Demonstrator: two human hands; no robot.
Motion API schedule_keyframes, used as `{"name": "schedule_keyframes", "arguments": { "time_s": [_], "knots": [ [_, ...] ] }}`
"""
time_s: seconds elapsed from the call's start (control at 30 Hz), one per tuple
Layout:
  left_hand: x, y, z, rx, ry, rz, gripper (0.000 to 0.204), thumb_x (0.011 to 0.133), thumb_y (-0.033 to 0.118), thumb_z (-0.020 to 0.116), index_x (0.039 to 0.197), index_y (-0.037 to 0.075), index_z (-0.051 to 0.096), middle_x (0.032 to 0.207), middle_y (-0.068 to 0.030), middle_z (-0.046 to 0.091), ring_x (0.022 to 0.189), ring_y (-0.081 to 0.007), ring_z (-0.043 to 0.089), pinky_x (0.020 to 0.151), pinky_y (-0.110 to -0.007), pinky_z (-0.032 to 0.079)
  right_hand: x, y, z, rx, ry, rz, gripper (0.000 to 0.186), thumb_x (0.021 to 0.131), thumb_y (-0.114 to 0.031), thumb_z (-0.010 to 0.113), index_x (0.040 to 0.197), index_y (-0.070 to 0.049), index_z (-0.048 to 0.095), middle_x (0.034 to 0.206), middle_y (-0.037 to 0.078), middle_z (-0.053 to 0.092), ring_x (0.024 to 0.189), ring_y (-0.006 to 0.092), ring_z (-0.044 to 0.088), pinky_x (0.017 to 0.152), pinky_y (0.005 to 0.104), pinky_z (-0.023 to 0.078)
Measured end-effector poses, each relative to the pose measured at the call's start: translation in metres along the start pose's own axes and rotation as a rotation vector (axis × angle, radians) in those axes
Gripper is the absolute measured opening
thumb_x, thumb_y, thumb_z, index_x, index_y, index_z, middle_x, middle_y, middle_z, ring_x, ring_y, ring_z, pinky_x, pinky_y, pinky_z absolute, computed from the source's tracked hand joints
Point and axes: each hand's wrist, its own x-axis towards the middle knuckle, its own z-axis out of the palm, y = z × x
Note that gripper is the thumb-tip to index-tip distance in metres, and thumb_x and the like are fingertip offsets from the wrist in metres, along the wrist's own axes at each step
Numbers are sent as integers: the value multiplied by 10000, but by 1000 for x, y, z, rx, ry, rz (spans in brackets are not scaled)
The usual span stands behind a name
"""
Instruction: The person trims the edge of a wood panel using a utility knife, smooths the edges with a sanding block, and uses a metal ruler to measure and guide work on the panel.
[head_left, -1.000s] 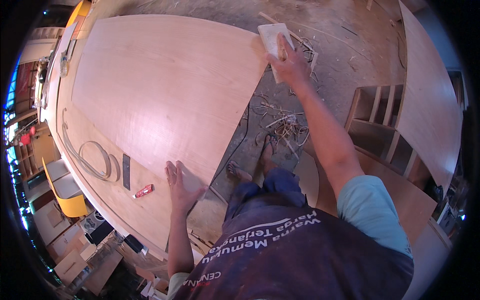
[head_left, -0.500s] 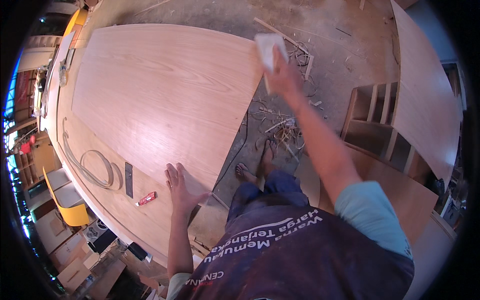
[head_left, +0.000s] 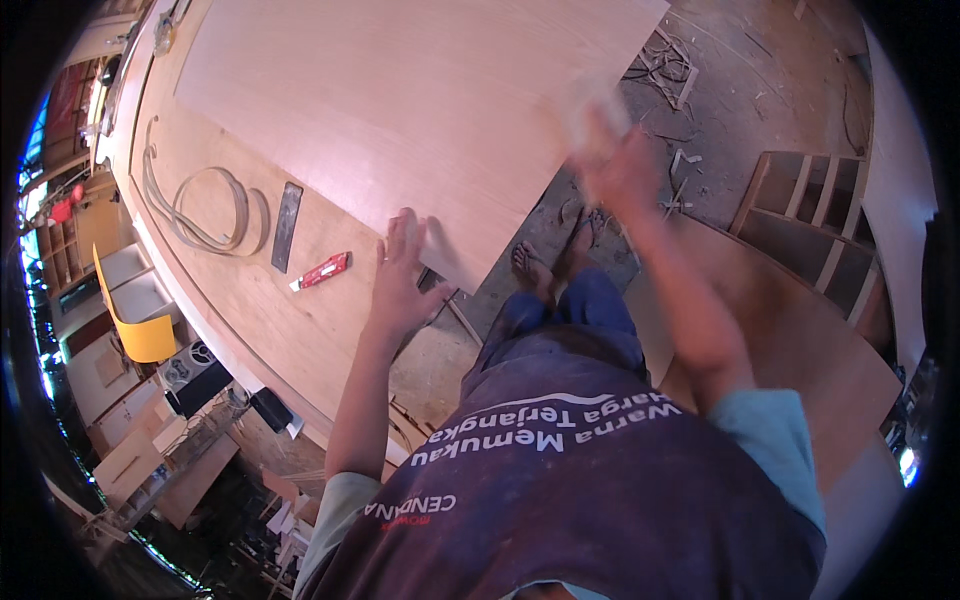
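Your right hand [head_left: 622, 170] is closed around a pale block [head_left: 597, 105], and both are blurred, so I cannot tell exactly how each finger sits, nor whether the whole underside of the block touches the wood. The block is at the right-hand edge of the large wooden panel [head_left: 400, 100], which lies flat on the table [head_left: 300, 345] with its near corner reaching out past the end of the table. Your left hand [head_left: 400, 280] is empty and spread wide: its fingertips rest on the panel near this corner, and the thumb points out to the side.

I judge that the step in hand is rubbing this edge with the block — perhaps smoothing it — while the left hand steadies the panel. The next move seems to call for an even pressure along the edge, with the block kept level, so that the corner does not become rounded. The left palm should press enough to prevent sliding, and its thumb should keep away from the path of the block.

Left of the panel, on the table, lie a dark flat strip [head_left: 287, 228], a red tool [head_left: 321, 271] and a loose coil of edging [head_left: 238, 215] — all apart from your hands, so they need no attention for this stroke.
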Motion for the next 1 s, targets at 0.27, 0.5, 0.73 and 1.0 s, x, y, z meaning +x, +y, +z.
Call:
{"name": "schedule_keyframes", "arguments": {
  "time_s": [0.27, 0.5, 0.73, 1.0],
  "knots": [
    [-18, -45, -24, -174, 308, -3, 704, 927, 99, 767, 1574, 105, 490, 1694, -149, 359, 1542, -337, 380, 1161, -482, 419, -179, -40, 84, 108, -383, -966, 816, 766, -521, 769, 1534, -396, 519, 1096, 94, 588, 880, 240, 643, 743, 438, 512],
    [-33, -63, -3, -203, 350, 18, 624, 906, 113, 759, 1495, 43, 563, 1673, -205, 367, 1562, -372, 332, 1281, -565, 196, -160, -50, 96, 117, 50, -663, 938, 731, -595, 799, 1564, -289, 497, 1035, 93, 534, 945, 270, 571, 848, 478, 449],
    [-47, -44, 14, -167, 361, 7, 583, 911, 118, 745, 1467, 42, 588, 1659, -227, 376, 1561, -403, 319, 1283, -571, 191, -100, -14, 78, 138, 198, -282, 958, 812, -580, 757, 1632, -261, 378, 1151, 178, 579, 1027, 367, 592, 907, 544, 440],
    [21, 28, 42, -120, 299, 8, 641, 903, 163, 755, 1512, 105, 563, 1687, -223, 328, 1586, -396, 265, 1284, -598, 137, 97, 83, -15, 359, 299, 80, 984, 889, -508, 727, 1679, -192, 233, 1423, 291, 557, 1242, 491, 594, 1070, 544, 461]
  ]
}}
